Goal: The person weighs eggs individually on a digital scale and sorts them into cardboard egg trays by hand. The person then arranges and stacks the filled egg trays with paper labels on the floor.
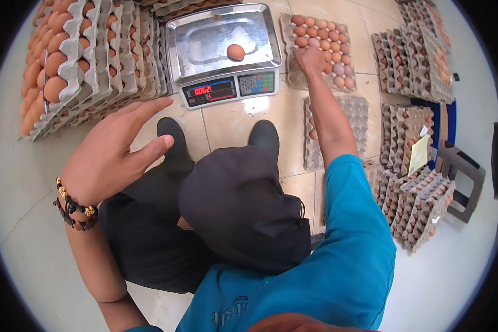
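One brown egg (pixel 235 52) lies on the metal pan of a digital scale (pixel 193 66), whose red display is lit. Right of the scale, my right hand (pixel 311 60) reaches over the left part of a carton tray of eggs (pixel 298 79); its fingers are bent down among the eggs, and whatever they grip is hidden. My left hand (pixel 113 144), with beaded bracelets at the wrist, hangs in the air below and left of the scale, thumb apart from the fingers, holding nothing.
Tall stacks of egg trays (pixel 102 61) rise left of the scale. Nearer on the right lies another tray (pixel 357 123), mostly bare, partly under my right forearm. More stacked trays (pixel 412 63) line the far right, beside a grey plastic handle (pixel 466 177). My boots (pixel 264 135) are below the scale.
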`<state>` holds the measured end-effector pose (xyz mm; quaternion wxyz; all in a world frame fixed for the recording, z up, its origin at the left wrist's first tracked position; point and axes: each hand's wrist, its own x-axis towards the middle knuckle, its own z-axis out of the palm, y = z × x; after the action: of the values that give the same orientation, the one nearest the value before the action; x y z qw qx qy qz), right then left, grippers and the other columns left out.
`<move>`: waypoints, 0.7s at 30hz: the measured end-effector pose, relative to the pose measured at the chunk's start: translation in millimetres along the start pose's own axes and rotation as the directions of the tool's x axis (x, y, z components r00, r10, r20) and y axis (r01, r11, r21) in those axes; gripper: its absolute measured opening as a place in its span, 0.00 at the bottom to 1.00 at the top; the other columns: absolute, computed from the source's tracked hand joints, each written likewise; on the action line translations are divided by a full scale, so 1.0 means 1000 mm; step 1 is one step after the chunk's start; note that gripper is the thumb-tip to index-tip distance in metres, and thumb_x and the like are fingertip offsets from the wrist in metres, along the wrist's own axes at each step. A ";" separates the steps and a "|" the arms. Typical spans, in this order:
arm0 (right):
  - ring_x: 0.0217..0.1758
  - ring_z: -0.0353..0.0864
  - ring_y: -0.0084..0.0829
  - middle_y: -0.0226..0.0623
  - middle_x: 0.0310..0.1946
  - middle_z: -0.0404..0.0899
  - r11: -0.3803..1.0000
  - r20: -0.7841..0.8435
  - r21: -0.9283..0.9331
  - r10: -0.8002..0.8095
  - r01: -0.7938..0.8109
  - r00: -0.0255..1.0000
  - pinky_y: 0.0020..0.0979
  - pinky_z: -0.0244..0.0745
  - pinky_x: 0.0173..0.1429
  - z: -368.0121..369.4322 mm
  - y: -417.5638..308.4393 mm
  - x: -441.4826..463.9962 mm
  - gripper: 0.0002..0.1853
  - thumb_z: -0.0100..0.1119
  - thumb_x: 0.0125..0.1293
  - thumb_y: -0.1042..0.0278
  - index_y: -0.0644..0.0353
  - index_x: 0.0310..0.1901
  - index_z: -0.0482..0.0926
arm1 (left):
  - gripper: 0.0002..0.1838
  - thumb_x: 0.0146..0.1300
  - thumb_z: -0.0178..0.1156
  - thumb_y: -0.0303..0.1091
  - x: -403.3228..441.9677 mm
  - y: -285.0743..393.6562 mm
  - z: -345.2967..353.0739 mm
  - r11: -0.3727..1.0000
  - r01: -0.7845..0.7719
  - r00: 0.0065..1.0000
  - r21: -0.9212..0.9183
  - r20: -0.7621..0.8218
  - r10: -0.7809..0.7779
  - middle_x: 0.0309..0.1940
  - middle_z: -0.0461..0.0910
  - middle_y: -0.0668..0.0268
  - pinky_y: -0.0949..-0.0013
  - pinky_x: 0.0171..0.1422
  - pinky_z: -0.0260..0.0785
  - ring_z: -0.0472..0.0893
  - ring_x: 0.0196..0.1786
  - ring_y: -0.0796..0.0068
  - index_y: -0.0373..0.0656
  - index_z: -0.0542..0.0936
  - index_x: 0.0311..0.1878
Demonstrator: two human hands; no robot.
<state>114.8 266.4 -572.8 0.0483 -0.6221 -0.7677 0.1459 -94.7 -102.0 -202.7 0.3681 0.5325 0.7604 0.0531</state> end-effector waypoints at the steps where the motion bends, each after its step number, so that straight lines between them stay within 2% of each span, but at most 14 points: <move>1: 0.52 0.88 0.46 0.51 0.46 0.87 0.998 0.063 -0.070 0.000 0.004 0.998 0.46 0.83 0.50 0.004 0.002 0.000 0.17 0.60 0.62 0.59 0.62 0.46 0.84 | 0.29 0.71 0.62 0.42 0.001 0.002 0.000 1.000 -0.007 1.000 -0.003 -0.007 0.007 0.64 0.77 0.49 0.56 0.72 0.65 0.76 0.67 0.48 0.42 0.72 0.71; 4: 0.47 0.88 0.51 0.53 0.40 0.88 0.998 0.017 -0.006 -0.057 0.058 0.998 0.48 0.81 0.50 0.015 0.007 0.007 0.20 0.55 0.62 0.55 0.62 0.46 0.84 | 0.29 0.71 0.62 0.43 0.003 0.005 0.000 1.000 -0.019 1.000 0.004 -0.022 0.019 0.64 0.78 0.49 0.56 0.71 0.66 0.76 0.66 0.48 0.43 0.73 0.71; 5: 0.46 0.88 0.49 0.52 0.40 0.88 0.999 -0.027 -0.026 -0.039 0.039 0.999 0.48 0.81 0.50 0.014 0.004 0.012 0.22 0.59 0.61 0.52 0.62 0.47 0.84 | 0.28 0.71 0.62 0.43 0.004 0.005 0.001 1.000 -0.022 1.000 0.009 -0.019 0.023 0.63 0.78 0.49 0.56 0.71 0.66 0.76 0.66 0.48 0.43 0.73 0.71; 8: 0.43 0.88 0.41 0.44 0.42 0.89 0.992 0.061 0.098 -0.089 0.083 0.994 0.40 0.81 0.47 -0.032 -0.003 -0.001 0.12 0.63 0.59 0.61 0.58 0.40 0.85 | 0.28 0.71 0.62 0.44 0.005 0.003 0.003 0.999 -0.038 0.999 0.009 -0.027 0.038 0.63 0.78 0.50 0.55 0.70 0.67 0.76 0.65 0.48 0.44 0.73 0.71; 9: 0.42 0.87 0.39 0.41 0.41 0.88 0.939 0.125 0.340 0.004 -0.047 0.992 0.38 0.81 0.47 -0.027 0.004 0.008 0.11 0.63 0.60 0.61 0.58 0.40 0.84 | 0.28 0.71 0.62 0.44 0.004 0.002 0.003 0.999 -0.042 0.999 0.009 -0.031 0.043 0.63 0.78 0.50 0.55 0.70 0.67 0.76 0.65 0.48 0.44 0.73 0.71; 11: 0.39 0.84 0.37 0.36 0.40 0.86 0.625 0.310 0.715 0.122 -0.315 0.943 0.35 0.80 0.46 -0.021 0.014 0.027 0.10 0.63 0.62 0.61 0.56 0.41 0.83 | 0.29 0.71 0.62 0.44 0.003 -0.001 0.003 0.997 -0.064 0.996 0.035 -0.059 0.066 0.62 0.78 0.50 0.55 0.70 0.67 0.77 0.65 0.48 0.44 0.73 0.71; 13: 0.38 0.82 0.34 0.33 0.40 0.83 0.155 0.441 0.894 -0.121 -0.422 0.890 0.33 0.79 0.45 -0.021 0.013 0.024 0.11 0.63 0.64 0.61 0.57 0.43 0.82 | 0.29 0.71 0.62 0.44 0.002 -0.001 0.004 0.996 -0.070 0.995 0.049 -0.067 0.073 0.62 0.78 0.50 0.56 0.70 0.67 0.77 0.65 0.48 0.44 0.73 0.71; 14: 0.37 0.81 0.33 0.31 0.40 0.82 -0.100 0.443 0.872 -0.255 -0.479 0.860 0.31 0.79 0.45 -0.029 0.005 0.017 0.12 0.63 0.65 0.61 0.57 0.45 0.81 | 0.29 0.71 0.62 0.44 0.002 0.000 0.004 0.996 -0.067 0.995 0.051 -0.064 0.071 0.62 0.78 0.50 0.56 0.70 0.67 0.77 0.65 0.48 0.44 0.73 0.71; 15: 0.38 0.83 0.34 0.34 0.40 0.81 -0.060 0.430 0.884 -0.283 -0.463 0.857 0.33 0.79 0.43 -0.034 -0.009 0.013 0.14 0.62 0.66 0.64 0.61 0.49 0.78 | 0.29 0.71 0.62 0.44 0.003 0.002 0.004 0.996 -0.066 0.996 0.054 -0.061 0.069 0.62 0.78 0.50 0.56 0.70 0.67 0.77 0.65 0.48 0.44 0.73 0.71; 17: 0.39 0.84 0.36 0.38 0.41 0.82 0.137 0.362 0.932 -0.346 -0.335 0.865 0.36 0.80 0.42 -0.033 -0.042 0.003 0.18 0.61 0.66 0.67 0.63 0.56 0.74 | 0.29 0.71 0.62 0.44 0.003 -0.003 0.007 0.990 -0.110 0.990 0.087 -0.075 0.117 0.61 0.79 0.51 0.57 0.64 0.70 0.79 0.60 0.50 0.44 0.73 0.71; 18: 0.39 0.86 0.35 0.41 0.39 0.83 0.346 0.284 0.927 -0.393 -0.145 0.874 0.38 0.81 0.43 -0.025 -0.059 0.000 0.20 0.62 0.65 0.67 0.63 0.57 0.72 | 0.29 0.71 0.62 0.44 0.003 -0.004 0.007 0.986 -0.128 0.987 0.104 -0.087 0.138 0.61 0.79 0.51 0.57 0.62 0.71 0.80 0.57 0.51 0.44 0.73 0.71; 19: 0.39 0.87 0.40 0.47 0.38 0.84 0.644 0.186 0.748 -0.439 0.163 0.879 0.39 0.81 0.44 -0.019 -0.077 -0.004 0.23 0.60 0.65 0.64 0.64 0.59 0.70 | 0.29 0.71 0.62 0.45 0.004 -0.002 0.004 0.991 -0.109 0.991 0.082 -0.074 0.115 0.61 0.80 0.52 0.58 0.58 0.72 0.81 0.53 0.53 0.44 0.73 0.71; 20: 0.42 0.87 0.48 0.52 0.36 0.85 0.738 0.007 0.514 -0.513 0.437 0.858 0.44 0.80 0.48 -0.016 -0.090 -0.019 0.22 0.61 0.63 0.63 0.62 0.57 0.72 | 0.29 0.71 0.62 0.45 0.005 0.000 0.002 0.994 -0.088 0.994 0.061 -0.060 0.091 0.61 0.80 0.52 0.59 0.55 0.73 0.81 0.50 0.54 0.45 0.73 0.71; 21: 0.44 0.85 0.52 0.54 0.39 0.84 0.736 0.052 0.419 -0.604 0.532 0.795 0.47 0.80 0.50 -0.018 -0.098 -0.021 0.21 0.61 0.63 0.63 0.60 0.56 0.74 | 0.29 0.71 0.62 0.45 0.005 0.000 0.000 0.997 -0.065 0.997 0.040 -0.044 0.067 0.60 0.80 0.52 0.60 0.52 0.73 0.81 0.46 0.56 0.45 0.73 0.71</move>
<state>32.0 230.6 -526.0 0.1402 -0.3184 -0.8783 0.3280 -95.2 -97.6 -204.9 0.3383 0.5629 0.7515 0.0627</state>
